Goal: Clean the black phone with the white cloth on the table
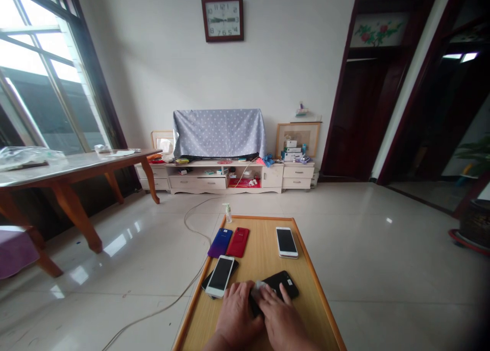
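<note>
A black phone (288,285) lies slanted on the small wooden table, back side up, with a small white sticker near its far end. My left hand (238,310) is closed at its near left end, thumb and fingers against the edge. Over the phone's back, my right hand (282,314) presses a crumpled white wipe (259,291) under its fingers. The dark part of the phone between my hands is partly hidden. Just left of my left hand, a white phone (221,275) rests screen up across another dark phone (207,280).
Farther up the wooden table (264,239) lie a blue-purple phone (220,242), a red phone (238,242) and a white phone (287,242). A clear pump bottle (228,214) stands at the far left corner. A cable (164,307) runs along the floor at left.
</note>
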Available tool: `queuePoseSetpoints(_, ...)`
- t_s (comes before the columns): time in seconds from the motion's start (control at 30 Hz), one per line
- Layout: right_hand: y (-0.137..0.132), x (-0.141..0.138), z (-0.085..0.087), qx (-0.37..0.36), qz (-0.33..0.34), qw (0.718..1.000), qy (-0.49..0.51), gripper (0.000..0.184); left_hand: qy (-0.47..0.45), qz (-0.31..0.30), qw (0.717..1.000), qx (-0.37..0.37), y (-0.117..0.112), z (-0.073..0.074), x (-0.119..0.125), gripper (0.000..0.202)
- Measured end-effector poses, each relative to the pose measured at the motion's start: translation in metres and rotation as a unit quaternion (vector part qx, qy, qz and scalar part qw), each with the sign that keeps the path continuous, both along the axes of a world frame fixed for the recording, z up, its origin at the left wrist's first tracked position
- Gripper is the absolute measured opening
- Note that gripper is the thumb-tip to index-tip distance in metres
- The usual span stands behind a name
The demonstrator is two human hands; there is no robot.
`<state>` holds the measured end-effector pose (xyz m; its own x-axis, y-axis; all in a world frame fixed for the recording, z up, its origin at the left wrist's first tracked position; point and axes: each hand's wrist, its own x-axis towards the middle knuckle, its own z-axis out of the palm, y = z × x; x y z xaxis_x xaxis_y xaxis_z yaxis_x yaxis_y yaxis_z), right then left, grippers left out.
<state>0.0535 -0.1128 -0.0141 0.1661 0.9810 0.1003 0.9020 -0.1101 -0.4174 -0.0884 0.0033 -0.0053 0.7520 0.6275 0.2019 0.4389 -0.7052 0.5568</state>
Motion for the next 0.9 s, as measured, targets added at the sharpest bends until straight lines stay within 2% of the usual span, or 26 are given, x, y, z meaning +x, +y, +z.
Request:
queuePoseSetpoints(0.07, -0.006, 0.002, -0.004, 0.005, 0.007, 1.000, 0.005, 0.062, -0.001, -0.001, 1.000, -0.004, 0.000, 0.000, 0.000, 0.052)
queuePoseSetpoints(0.2, -0.015, 0.022, -0.013, 0.012, -0.122, 0.992, -0.038, 0.061, -0.002, -0.002, 1.000, -0.006, -0.001, 0.000, -0.002, 0.062)
queuePoseSetpoints(0.27, -0.015, 0.024, -0.016, 0.014, -0.158, 0.986, -0.055, 0.061, -0.005, -0.002, 1.000, -0.008, -0.001, 0.001, -0.002, 0.062)
queuePoseSetpoints(0.33, -0.012, 0.014, -0.020, 0.014, -0.130, 0.990, -0.050, 0.061, -0.007, -0.001, 1.000, -0.008, -0.001, 0.001, -0.001, 0.061)
queuePoseSetpoints(0.43, -0.008, -0.009, -0.026, 0.009, -0.054, 0.998, -0.018, 0.060, -0.011, -0.001, 1.000, -0.004, -0.001, 0.001, -0.001, 0.050)
queuePoseSetpoints(0.5, -0.010, -0.013, -0.030, 0.002, -0.038, 0.999, -0.009, 0.059, -0.009, -0.001, 1.000, -0.005, -0.001, 0.002, -0.001, 0.047)
queuePoseSetpoints(0.57, -0.015, -0.003, -0.032, 0.003, -0.059, 0.998, -0.020, 0.058, -0.003, 0.002, 1.000, -0.010, -0.001, 0.001, -0.001, 0.053)
queuePoseSetpoints(0.63, -0.023, 0.016, -0.032, 0.015, -0.108, 0.993, -0.042, 0.058, 0.000, 0.002, 1.000, -0.013, 0.000, 0.001, -0.001, 0.060)
queuePoseSetpoints(0.7, -0.029, 0.033, -0.031, 0.028, -0.159, 0.985, -0.062, 0.059, 0.001, -0.001, 1.000, -0.013, 0.000, 0.000, -0.002, 0.061)
queuePoseSetpoints(0.77, -0.029, 0.039, -0.030, 0.025, -0.186, 0.980, -0.073, 0.059, -0.001, -0.001, 1.000, -0.008, 0.001, -0.001, -0.002, 0.061)
queuePoseSetpoints(0.83, -0.025, 0.032, -0.031, 0.006, -0.174, 0.982, -0.074, 0.058, -0.002, 0.000, 1.000, 0.001, 0.000, -0.002, -0.002, 0.062)
queuePoseSetpoints(0.9, -0.019, 0.017, -0.034, -0.015, -0.125, 0.990, -0.065, 0.058, -0.001, 0.001, 1.000, 0.010, 0.000, -0.003, -0.002, 0.061)
